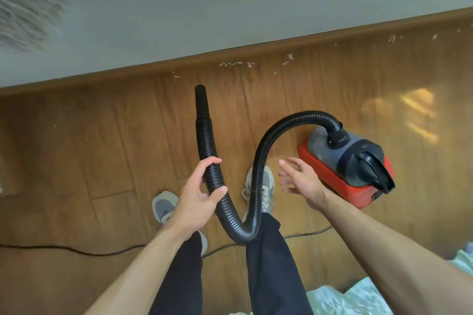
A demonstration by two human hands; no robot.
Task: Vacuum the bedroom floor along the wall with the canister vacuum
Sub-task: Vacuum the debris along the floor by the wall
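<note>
A red and grey canister vacuum (350, 166) stands on the wooden floor (89, 135) to my right. Its black ribbed hose (258, 161) loops down in front of my legs and rises to a smooth black nozzle (201, 101) that points toward the skirting board. My left hand (198, 194) is shut on the hose below the nozzle. My right hand (299, 179) hovers open between the hose and the canister, touching neither. Pale scraps of debris (236, 64) lie along the base of the wall.
The grey wall (230, 7) with a wooden skirting board (256, 55) runs across the top. A black power cord (76, 250) trails over the floor behind my feet. Light bedding (358, 296) shows at the lower right. My two shoes (163, 207) stand on the floor.
</note>
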